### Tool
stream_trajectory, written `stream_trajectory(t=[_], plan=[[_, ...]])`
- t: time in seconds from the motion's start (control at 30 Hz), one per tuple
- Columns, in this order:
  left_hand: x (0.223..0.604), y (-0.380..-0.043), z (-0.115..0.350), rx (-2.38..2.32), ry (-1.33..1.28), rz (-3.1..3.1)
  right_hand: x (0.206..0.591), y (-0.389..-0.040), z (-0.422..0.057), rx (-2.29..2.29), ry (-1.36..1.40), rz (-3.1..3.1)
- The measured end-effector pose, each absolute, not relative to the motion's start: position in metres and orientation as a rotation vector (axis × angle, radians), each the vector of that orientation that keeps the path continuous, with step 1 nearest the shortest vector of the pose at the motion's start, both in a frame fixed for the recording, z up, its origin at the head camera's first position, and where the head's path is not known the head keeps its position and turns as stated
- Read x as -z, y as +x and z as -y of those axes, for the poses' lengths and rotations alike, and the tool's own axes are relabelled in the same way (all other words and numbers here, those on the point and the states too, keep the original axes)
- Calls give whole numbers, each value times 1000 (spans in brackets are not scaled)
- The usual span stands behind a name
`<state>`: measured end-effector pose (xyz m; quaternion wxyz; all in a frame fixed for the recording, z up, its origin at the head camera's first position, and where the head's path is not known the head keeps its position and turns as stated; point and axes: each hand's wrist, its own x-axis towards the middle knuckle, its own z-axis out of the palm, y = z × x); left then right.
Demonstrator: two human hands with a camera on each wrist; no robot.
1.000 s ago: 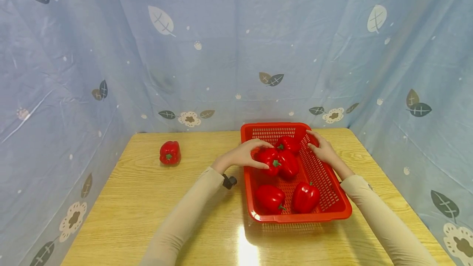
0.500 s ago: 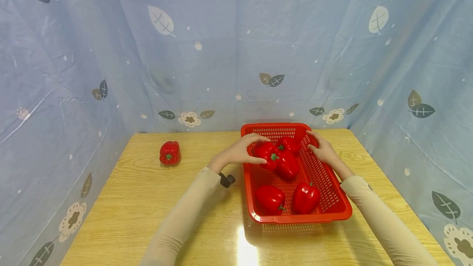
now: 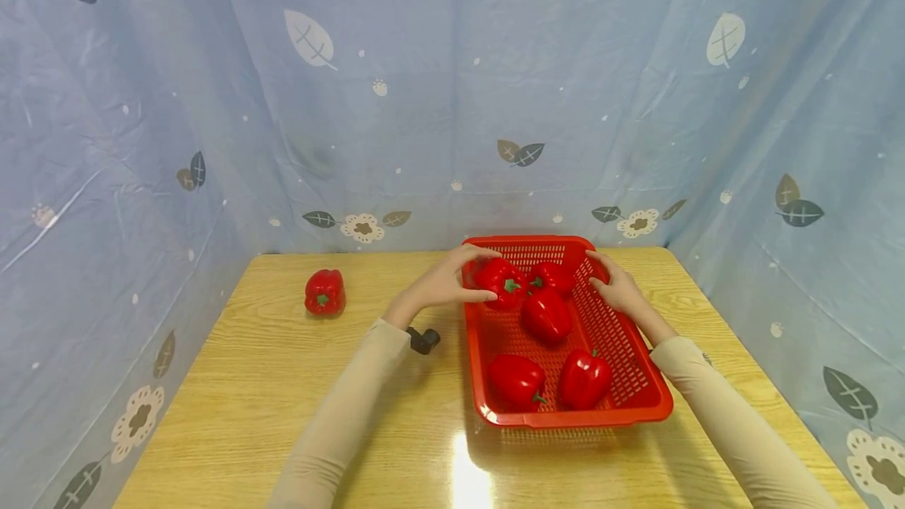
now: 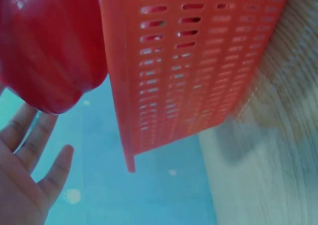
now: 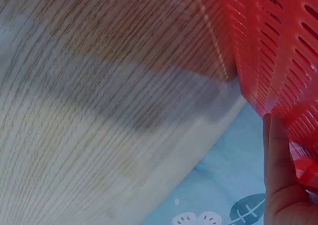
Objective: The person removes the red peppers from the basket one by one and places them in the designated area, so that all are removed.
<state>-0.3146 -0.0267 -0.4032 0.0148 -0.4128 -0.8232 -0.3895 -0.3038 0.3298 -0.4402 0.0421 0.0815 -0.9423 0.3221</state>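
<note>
In the head view my left hand [image 3: 445, 281] grips a red bell pepper [image 3: 500, 283] from its left side, at the back left of a red perforated basket [image 3: 566, 417]. The left wrist view has this pepper [image 4: 49, 46] large beside the basket's rim, with some fingers [image 4: 37, 143] under it. My right hand [image 3: 618, 285] lies over the basket's right rim near the back corner, fingers and thumb loosely spread with nothing between them. Its fingers [image 5: 278, 155] appear straight beside the basket wall in the right wrist view. Several more red bell peppers [image 3: 547, 315] lie inside the basket.
Another red bell pepper [image 3: 325, 293] stands on the wooden table [image 3: 283, 399] at the back left. A blue curtain [image 3: 396, 116] with leaf and flower prints surrounds the table at the back and sides. A black wrist camera [image 3: 424, 340] shows below my left wrist.
My left hand has moved left and back with the bell pepper, drawing it away from the pepper beside it toward the basket's left rim. My right hand and the basket have stayed put.
</note>
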Motion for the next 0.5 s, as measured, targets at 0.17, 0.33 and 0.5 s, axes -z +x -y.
stream_trajectory(t=[0.17, 0.33, 0.5], plan=[[403, -314, 33, 1231, -1209, 2602, 440, -303, -330, -996, 250, 2887], [404, -313, 39, 1250, -1136, 2626, 440, -304, -330, -1002, 258, 2872], [406, -313, 43, 1251, -1111, 2603, 441, -303, -330, -1003, 263, 2859]])
